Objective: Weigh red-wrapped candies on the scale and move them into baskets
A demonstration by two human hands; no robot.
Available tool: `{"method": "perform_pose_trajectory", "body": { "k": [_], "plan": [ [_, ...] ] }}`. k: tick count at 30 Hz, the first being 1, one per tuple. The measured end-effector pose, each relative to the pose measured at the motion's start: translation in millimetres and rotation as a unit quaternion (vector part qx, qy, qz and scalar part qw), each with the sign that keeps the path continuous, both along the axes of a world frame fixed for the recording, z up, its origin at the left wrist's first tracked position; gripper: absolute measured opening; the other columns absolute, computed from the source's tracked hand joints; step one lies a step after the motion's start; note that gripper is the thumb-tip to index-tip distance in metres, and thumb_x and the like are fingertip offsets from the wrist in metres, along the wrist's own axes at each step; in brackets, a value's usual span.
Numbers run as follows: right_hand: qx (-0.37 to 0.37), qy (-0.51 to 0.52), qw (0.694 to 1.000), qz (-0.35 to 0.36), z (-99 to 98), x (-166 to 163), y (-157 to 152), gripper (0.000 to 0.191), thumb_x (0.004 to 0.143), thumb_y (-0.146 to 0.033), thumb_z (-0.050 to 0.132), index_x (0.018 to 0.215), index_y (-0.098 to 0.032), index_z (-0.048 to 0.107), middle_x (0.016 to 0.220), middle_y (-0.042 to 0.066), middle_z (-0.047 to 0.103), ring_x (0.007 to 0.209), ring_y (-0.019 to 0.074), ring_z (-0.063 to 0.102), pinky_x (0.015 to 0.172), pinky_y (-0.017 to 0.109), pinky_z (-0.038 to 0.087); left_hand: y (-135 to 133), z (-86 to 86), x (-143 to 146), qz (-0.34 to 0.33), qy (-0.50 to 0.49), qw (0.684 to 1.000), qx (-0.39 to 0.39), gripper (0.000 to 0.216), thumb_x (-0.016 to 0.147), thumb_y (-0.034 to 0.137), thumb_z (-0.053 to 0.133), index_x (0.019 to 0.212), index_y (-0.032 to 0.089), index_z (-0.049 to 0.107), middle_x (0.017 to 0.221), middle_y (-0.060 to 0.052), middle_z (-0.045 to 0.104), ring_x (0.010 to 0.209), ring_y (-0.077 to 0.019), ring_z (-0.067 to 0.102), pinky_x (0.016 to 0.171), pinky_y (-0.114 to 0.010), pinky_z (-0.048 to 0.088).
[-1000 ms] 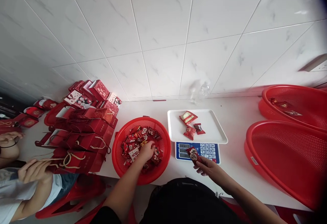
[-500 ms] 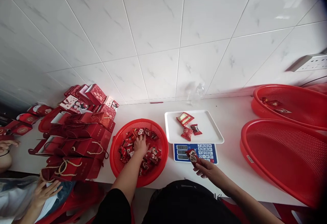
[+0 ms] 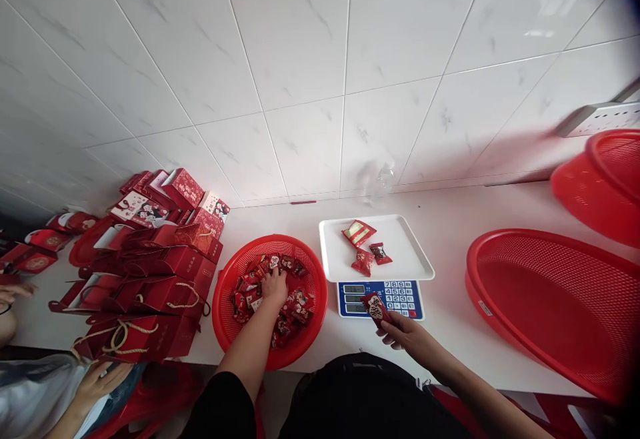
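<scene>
My left hand [image 3: 275,285] reaches into a round red mesh basket [image 3: 220,315] of red-wrapped candies [image 3: 299,305]. Its fingers are apart and touch the candies; none is clearly gripped. My right hand [image 3: 397,329] pinches a dark red wrapped candy [image 3: 375,308] with white lettering, in front of the blue keypad of a scale [image 3: 400,299]. On the scale's white tray [image 3: 407,252] lie a larger red and cream packet [image 3: 358,232], a red wrapped candy [image 3: 363,262] and a darker small one [image 3: 381,253].
Red gift boxes [image 3: 170,259] with rope handles are stacked at left. Beside them shows another person's hand [image 3: 103,382]. A large red basket [image 3: 540,305] stands at right, with another red basket [image 3: 595,192] raised behind it. A clear plastic bottle [image 3: 384,179] is near the wall.
The rear right basket has moved up and to the right, and the candies in it no longer show. My hands have barely moved; the view has shifted slightly.
</scene>
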State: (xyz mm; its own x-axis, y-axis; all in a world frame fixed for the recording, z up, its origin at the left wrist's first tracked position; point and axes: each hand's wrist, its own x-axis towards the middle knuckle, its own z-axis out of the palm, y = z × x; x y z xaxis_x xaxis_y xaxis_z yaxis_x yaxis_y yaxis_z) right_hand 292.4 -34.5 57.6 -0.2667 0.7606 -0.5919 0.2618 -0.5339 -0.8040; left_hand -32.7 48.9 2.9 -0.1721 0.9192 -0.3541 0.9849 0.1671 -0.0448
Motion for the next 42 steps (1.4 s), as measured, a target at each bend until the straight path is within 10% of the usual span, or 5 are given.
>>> {"method": "perform_pose_trajectory", "body": {
  "k": [25,31,37,42],
  "plan": [
    [0.001,-0.002,1.000,0.026,-4.7,-5.4,4.1,0.048,0.063,-0.062,0.056,0.086,-0.020,0.056,0.081,0.004,0.063,0.070,0.0161,0.056,0.062,0.029,0.043,-25.8,35.4,-30.6,0.158,-0.269,0.933,0.181,0.016,0.073,0.012,0.044,0.083,0.019,0.054,0.086,-0.003,0.063,0.074,-0.0139,0.058,0.062,-0.021,0.043],
    [0.003,0.014,1.000,0.028,-3.0,-8.0,6.2,0.043,0.067,-0.059,0.056,0.085,-0.020,0.055,0.081,0.003,0.063,0.070,0.0153,0.055,0.063,0.029,0.042,-28.0,43.1,-18.9,0.243,-0.499,0.820,0.140,0.036,0.075,0.015,0.048,0.110,0.020,0.052,0.110,-0.008,0.062,0.090,-0.0146,0.061,0.070,-0.022,0.048],
    [0.020,0.012,0.999,0.025,3.0,-8.3,6.3,0.038,0.070,-0.056,0.054,0.082,-0.020,0.054,0.079,0.002,0.061,0.069,0.0137,0.055,0.062,0.028,0.042,-9.5,60.3,23.0,0.241,-0.669,0.697,0.093,0.020,0.070,0.014,0.052,0.089,0.018,0.056,0.091,-0.004,0.066,0.082,-0.0137,0.062,0.073,-0.027,0.051],
    [0.025,0.014,1.000,0.011,1.1,-5.5,3.9,0.039,0.069,-0.056,0.055,0.082,-0.019,0.052,0.076,0.000,0.060,0.066,0.0124,0.054,0.060,0.026,0.040,18.6,71.5,79.1,0.162,-0.696,0.698,0.042,0.019,0.070,0.011,0.052,0.088,0.016,0.058,0.092,-0.006,0.066,0.080,-0.0140,0.063,0.070,-0.026,0.051]
  ]
}}
